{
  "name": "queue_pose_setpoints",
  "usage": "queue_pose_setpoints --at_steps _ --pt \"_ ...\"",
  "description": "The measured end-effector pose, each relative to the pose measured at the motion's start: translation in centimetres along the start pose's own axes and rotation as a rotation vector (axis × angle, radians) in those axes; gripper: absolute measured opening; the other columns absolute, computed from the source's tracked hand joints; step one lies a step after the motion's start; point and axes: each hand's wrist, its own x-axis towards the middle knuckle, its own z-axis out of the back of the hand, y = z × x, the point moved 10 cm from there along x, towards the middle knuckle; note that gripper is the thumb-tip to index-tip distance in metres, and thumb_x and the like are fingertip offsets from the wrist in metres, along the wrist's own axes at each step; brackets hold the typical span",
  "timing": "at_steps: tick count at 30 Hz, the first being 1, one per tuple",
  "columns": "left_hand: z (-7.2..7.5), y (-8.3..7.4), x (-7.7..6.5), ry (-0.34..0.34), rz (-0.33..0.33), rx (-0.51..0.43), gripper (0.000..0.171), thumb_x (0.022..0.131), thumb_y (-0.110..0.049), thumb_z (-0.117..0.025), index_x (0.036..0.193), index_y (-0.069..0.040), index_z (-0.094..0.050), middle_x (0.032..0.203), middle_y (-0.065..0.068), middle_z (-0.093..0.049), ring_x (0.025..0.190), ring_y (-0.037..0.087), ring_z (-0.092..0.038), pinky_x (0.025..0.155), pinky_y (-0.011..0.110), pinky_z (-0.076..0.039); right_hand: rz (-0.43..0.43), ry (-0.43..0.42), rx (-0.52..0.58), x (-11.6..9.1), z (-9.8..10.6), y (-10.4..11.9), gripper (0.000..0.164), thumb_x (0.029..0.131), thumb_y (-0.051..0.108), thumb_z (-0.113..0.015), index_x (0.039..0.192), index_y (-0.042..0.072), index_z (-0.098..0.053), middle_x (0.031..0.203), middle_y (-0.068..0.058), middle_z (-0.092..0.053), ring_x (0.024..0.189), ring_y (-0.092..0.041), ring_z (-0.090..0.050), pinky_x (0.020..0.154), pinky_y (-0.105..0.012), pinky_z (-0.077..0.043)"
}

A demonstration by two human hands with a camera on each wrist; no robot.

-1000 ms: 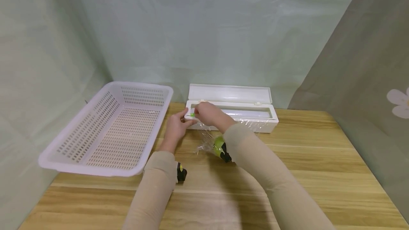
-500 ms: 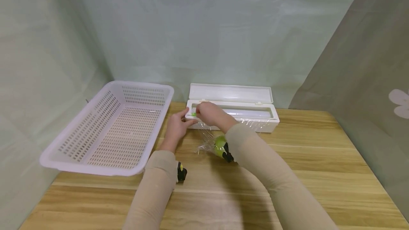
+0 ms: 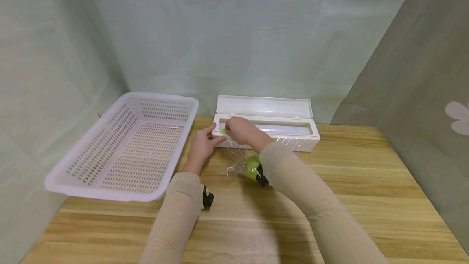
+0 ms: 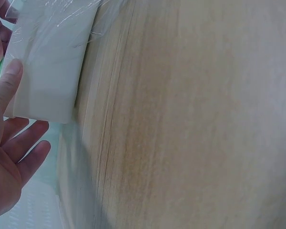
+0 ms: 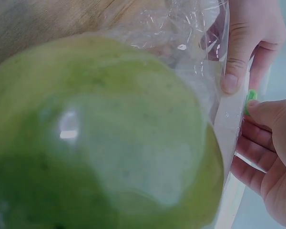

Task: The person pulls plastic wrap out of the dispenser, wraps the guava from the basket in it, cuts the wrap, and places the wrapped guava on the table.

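Your right hand (image 3: 242, 130) pinches the green slider (image 3: 222, 131) between thumb and fingers at the left end of the cling-film box (image 3: 289, 137), whose long axis runs rightward from this grip. Your left hand (image 3: 202, 146), partly spread, holds that end, thumb at the front. Film (image 3: 237, 162) trails toward you to 1 green fruit (image 3: 252, 168) beside your right wrist; left stands the perforated basket (image 3: 180, 154).

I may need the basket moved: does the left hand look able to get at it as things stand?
Probably yes: the left hand is near the basket, with nothing visible between them. It does hold the end of the box, so it would likely have to let go first.
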Motion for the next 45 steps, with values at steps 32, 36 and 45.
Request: queue_pose_setpoints --at_steps 32,36,45 --pt "-0.1 0.1 0.0 -0.007 0.000 0.006 0.070 0.075 -0.038 -0.075 0.136 -0.012 -0.051 0.137 0.011 -0.052 0.100 0.023 -0.064 0.080 0.036 -0.052 -0.007 -0.006 0.041 -0.9 0.2 -0.8 0.022 0.096 0.017 -0.054 0.107 0.003 -0.066 0.101 -0.009 -0.069 0.087 -0.019 -0.062 0.085 -0.031 -0.052" --pt "-0.1 0.1 0.0 -0.009 -0.001 0.003 0.070 0.075 -0.038 -0.075 0.135 -0.012 -0.051 0.137 0.011 -0.052 0.103 0.023 -0.063 0.083 0.037 -0.052 -0.004 -0.006 0.032 -0.9 0.1 -0.9 0.021 0.096 0.017 -0.054 0.106 0.004 -0.067 0.100 -0.009 -0.069 0.085 -0.019 -0.062 0.084 -0.031 -0.052" --pt "0.0 0.0 0.0 -0.022 -0.011 0.009 0.070 0.075 -0.038 -0.075 0.135 -0.012 -0.051 0.137 0.012 -0.051 0.103 0.023 -0.062 0.085 0.038 -0.052 0.004 -0.013 0.028 -0.9 0.1 -1.2 0.021 0.096 0.017 -0.053 0.106 0.004 -0.067 0.100 -0.008 -0.069 0.089 -0.019 -0.063 0.087 -0.031 -0.051"
